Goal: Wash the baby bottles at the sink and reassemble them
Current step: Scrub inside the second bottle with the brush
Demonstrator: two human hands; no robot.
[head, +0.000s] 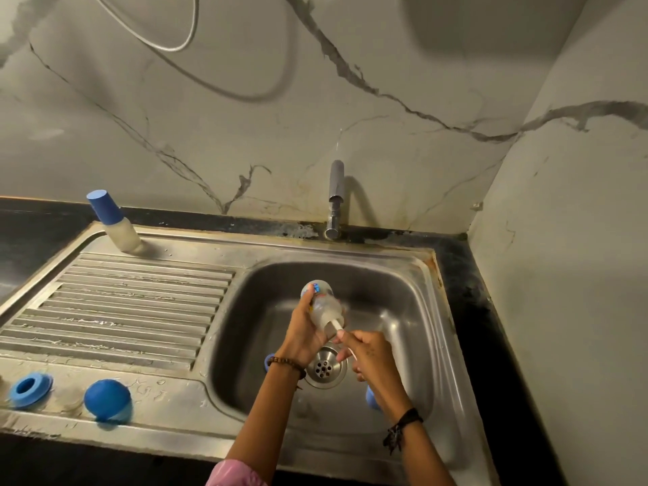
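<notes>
Just above the drain (325, 368), the left hand (304, 331) gripped the bottle (324, 306), mouth tilted toward the right hand (368, 356), which clasped the brush handle (337, 326).

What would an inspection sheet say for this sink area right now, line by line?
Surface: steel drainboard, wet; basin.
Job's things: clear bottle held over basin, brush handle in its mouth; capped bottle upright at back; blue ring and blue cap on front ledge.
Clutter: blue pieces in basin, part hidden.
Grips: left hand holds bottle; right hand holds brush handle.
Cables: hose on wall.
Surroundings: tap, no water seen running; marble-look wall.
</notes>
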